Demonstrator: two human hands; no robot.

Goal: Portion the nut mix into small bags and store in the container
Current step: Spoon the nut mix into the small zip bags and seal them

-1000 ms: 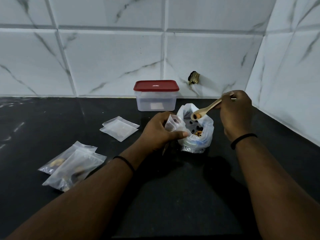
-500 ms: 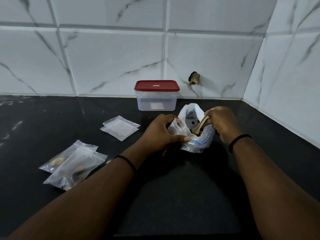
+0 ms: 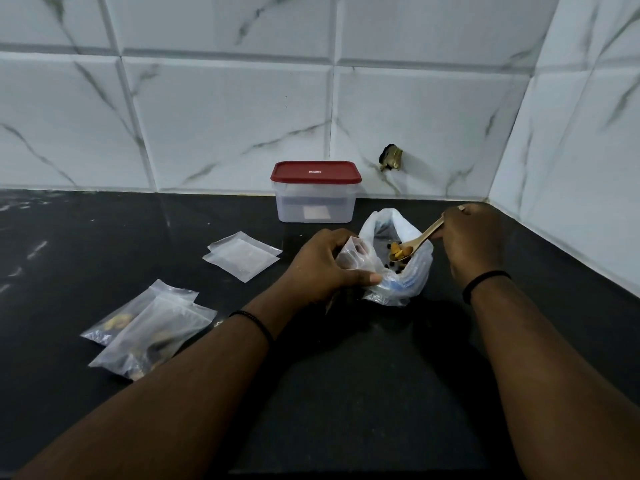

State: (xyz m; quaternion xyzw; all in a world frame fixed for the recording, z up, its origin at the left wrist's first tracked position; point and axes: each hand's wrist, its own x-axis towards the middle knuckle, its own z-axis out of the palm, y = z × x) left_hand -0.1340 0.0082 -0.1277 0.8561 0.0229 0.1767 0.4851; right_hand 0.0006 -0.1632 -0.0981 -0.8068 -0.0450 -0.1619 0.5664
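While curled around the mouth of a small clear bag (image 3: 356, 259), left hand (image 3: 323, 268) with thumb laid along the bag's lower edge and fingers wrapped over the top, propping the opening toward the right. Just beside it, touching the small bag, a larger white plastic bag of nut mix (image 3: 398, 268) standing open on the black countertop (image 3: 346, 393), dark and orange pieces visible inside. Right hand (image 3: 472, 242) pinching the handle end of a wooden spoon (image 3: 420, 239), fingers closed round it, spoon angled down to the left with its bowl loaded with orange-yellow pieces, held above the mouth of the big bag and close to the small bag's opening. Black band on each wrist.

Behind the hands, against the marbled white tile wall (image 3: 225, 126), a clear plastic container (image 3: 315, 206) with its red lid (image 3: 316, 172) pressed on, well apart from the bags. To the left of the left hand, a small stack of empty flat bags (image 3: 244, 256) lying on the counter. Nearer and further left, two filled bags (image 3: 149, 329) overlapping one another, contents dimly showing through the plastic. On the wall right of the container, a small brass-coloured fitting (image 3: 391, 157).
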